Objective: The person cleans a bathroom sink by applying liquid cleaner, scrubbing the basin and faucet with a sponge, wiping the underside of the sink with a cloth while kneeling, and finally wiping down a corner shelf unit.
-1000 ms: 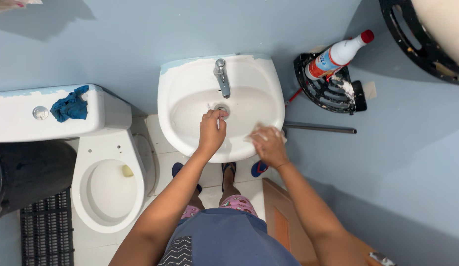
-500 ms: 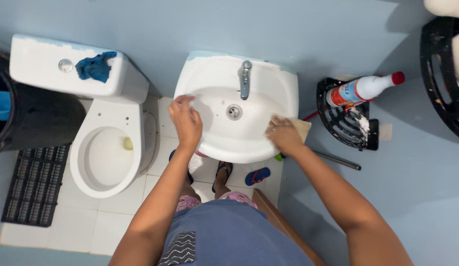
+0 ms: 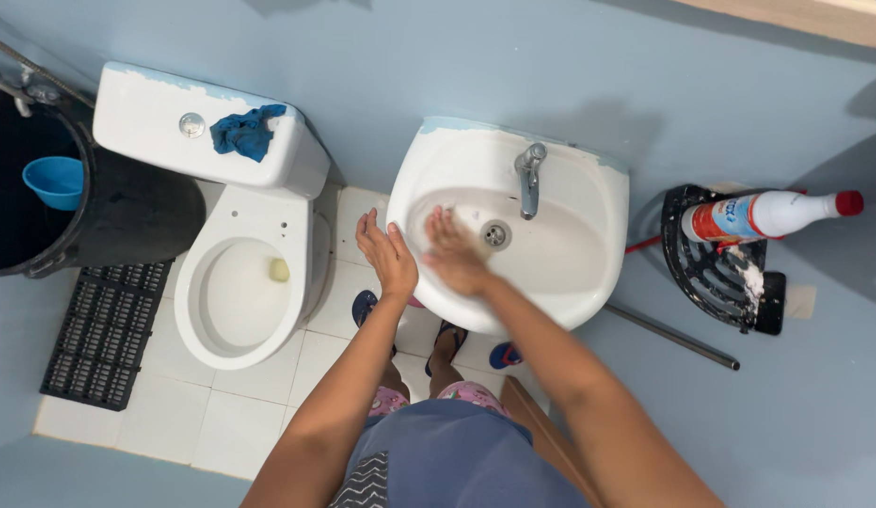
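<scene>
Right hand (image 3: 454, 254) crossed sink (image 3: 589, 282) beside left hand (image 3: 388, 254).

A white tiled floor (image 3: 240, 414) carries a white ceramic toilet (image 3: 240, 292), a black slatted plastic mat (image 3: 104, 329) and a big black barrel (image 3: 127, 221).

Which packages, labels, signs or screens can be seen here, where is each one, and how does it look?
Bottle: lies on its side on the black corner rack right of the sink; slim, white body, red cap.
Label: wraps the bottle's lower part; red and blue.
No signs or screens are in view.
</scene>
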